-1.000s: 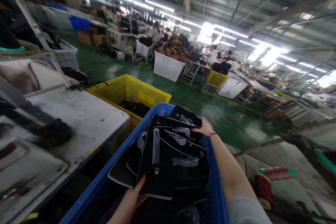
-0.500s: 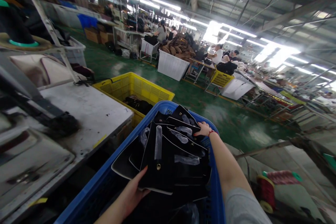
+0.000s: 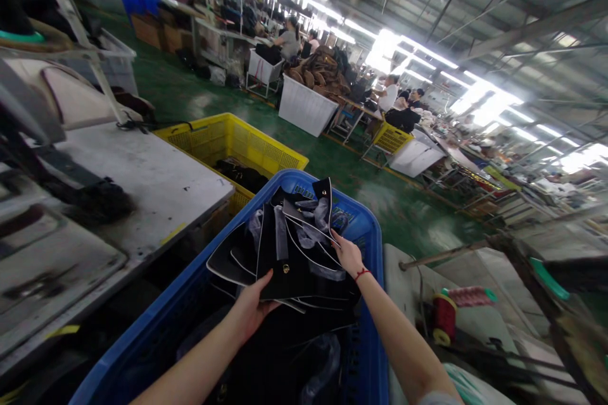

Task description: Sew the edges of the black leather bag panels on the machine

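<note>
Several black panels (image 3: 308, 281) with pale edging, small gold-coloured metal fittings and strips of clear plastic film lie fanned in a blue plastic basket (image 3: 373, 221). They look like bag pieces. My left hand (image 3: 251, 309) grips the near lower edge of the stack, its thumb on top and the other fingers underneath. At the right side, my right hand (image 3: 348, 255) is closed on the upper panels, which bend up along their edges. A red cord circles my right wrist. More black pieces and film sit deeper in the basket, partly in shadow.
A yellow crate (image 3: 266, 145) holding dark items stands beyond the basket. To the left is a white worktable (image 3: 166, 171) with a machine. Thread spools (image 3: 444, 323) stand at right. Farther off are a white bin (image 3: 306, 107) of brown pieces and people at worktables.
My right hand has drawn the upper panels inward to the left, so they fold upward and more of the basket's far right shows. My left hand keeps its grip. The view has shifted slightly.
</note>
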A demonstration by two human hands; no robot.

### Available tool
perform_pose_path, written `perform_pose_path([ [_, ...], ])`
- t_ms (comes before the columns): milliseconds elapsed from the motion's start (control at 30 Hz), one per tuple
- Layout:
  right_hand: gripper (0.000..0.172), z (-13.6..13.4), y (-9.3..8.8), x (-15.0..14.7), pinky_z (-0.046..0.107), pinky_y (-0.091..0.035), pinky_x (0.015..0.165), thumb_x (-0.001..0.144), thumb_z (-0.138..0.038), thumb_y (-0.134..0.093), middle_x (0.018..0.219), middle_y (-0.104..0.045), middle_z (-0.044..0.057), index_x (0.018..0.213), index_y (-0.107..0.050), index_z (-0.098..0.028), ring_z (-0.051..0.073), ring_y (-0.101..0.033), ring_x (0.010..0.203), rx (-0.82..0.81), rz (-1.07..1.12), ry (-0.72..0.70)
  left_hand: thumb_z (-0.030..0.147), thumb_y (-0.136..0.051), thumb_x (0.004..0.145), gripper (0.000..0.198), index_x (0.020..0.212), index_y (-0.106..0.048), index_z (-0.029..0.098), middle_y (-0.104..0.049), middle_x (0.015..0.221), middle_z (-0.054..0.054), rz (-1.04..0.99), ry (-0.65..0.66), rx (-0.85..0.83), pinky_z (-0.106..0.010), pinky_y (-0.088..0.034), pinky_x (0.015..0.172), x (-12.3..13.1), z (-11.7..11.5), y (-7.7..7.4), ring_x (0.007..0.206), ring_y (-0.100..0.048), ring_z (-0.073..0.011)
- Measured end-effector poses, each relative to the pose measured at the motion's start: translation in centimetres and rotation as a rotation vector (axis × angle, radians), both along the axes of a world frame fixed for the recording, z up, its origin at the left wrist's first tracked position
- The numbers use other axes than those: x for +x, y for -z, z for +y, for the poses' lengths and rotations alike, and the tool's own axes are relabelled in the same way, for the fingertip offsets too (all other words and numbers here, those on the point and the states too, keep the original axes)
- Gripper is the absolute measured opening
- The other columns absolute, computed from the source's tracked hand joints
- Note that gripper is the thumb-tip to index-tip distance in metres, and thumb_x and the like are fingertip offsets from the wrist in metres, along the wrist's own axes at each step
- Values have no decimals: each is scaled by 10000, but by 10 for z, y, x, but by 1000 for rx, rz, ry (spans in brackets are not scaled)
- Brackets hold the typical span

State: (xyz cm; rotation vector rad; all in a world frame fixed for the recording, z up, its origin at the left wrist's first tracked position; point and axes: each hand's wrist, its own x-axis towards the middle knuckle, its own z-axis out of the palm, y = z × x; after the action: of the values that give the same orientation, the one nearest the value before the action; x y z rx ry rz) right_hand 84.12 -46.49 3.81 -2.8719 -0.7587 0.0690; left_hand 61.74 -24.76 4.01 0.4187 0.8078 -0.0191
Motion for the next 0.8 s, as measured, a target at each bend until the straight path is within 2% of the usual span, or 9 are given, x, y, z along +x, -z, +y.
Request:
perform_pose_path([
  [100,566,2,-5,-11,402,-448,1044,985,-416,-410,1439,-532,87,1524,-360,-249,274,-548,1283,89,87,-129,170,-659,867,277,1119,-629,58,-737,1015,-152,-33,25,-54,-427,-626,793,5,0,-9,839,-737,-245],
  [167,763,4,-10,-15,453,-349,1141,924,-514,-517,1544,-373,154,1550,-282,-146,304,-391,1412,116,201,-197,193,-651,873,286,1120,-626,51,-731,1027,-165,-49,69,-67,-436,-625,791,9,2,-12,843,-736,-256],
  [267,1168,8,-17,-19,513,-235,1192,696,-614,-741,1602,-163,231,1565,-178,-72,364,-161,1491,79,382,-228,192,-639,871,277,1109,-627,50,-729,1009,-160,-57,110,-44,-435,-624,784,13,5,-10,817,-735,-248],
  [367,1392,12,-22,-26,532,-216,1187,509,-512,-863,1602,-38,280,1570,-92,-46,406,-43,1493,-41,461,-271,157,-647,852,243,1062,-632,36,-734,931,-150,-16,118,-9,-406,-628,748,14,7,-7,767,-729,-233],
  [400,1400,13,-22,-29,531,-221,1183,491,-445,-871,1595,-24,301,1565,-78,-24,418,-30,1490,-89,454,-294,154,-652,847,235,1049,-635,35,-734,902,-144,-4,120,1,-396,-629,730,14,7,-6,749,-726,-228],
  [467,1301,15,-19,-36,522,-236,1177,533,-307,-827,1586,-42,321,1557,-87,5,421,-36,1490,-141,373,-322,158,-659,846,215,1023,-641,38,-732,848,-131,31,121,22,-375,-630,692,14,6,-6,706,-718,-217],
  [600,1064,19,1,-50,488,-259,1178,633,-134,-661,1601,-112,269,1560,-148,-33,371,-119,1496,-85,109,-261,165,-691,826,242,1035,-644,52,-729,832,-115,101,58,75,-384,-628,683,17,1,3,679,-709,-208],
  [700,1006,22,14,-56,452,-259,1192,642,-74,-602,1613,-152,207,1562,-196,-91,330,-188,1488,-30,4,-209,154,-711,807,307,1091,-629,72,-730,836,-102,133,10,110,-402,-622,705,17,-3,17,680,-710,-210],
  [800,941,22,14,-54,442,-265,1194,679,-92,-589,1611,-181,190,1553,-240,-96,317,-207,1485,-8,-24,-232,138,-710,801,336,1121,-623,84,-728,806,-85,132,-18,124,-400,-617,705,16,-2,27,658,-710,-209],
])
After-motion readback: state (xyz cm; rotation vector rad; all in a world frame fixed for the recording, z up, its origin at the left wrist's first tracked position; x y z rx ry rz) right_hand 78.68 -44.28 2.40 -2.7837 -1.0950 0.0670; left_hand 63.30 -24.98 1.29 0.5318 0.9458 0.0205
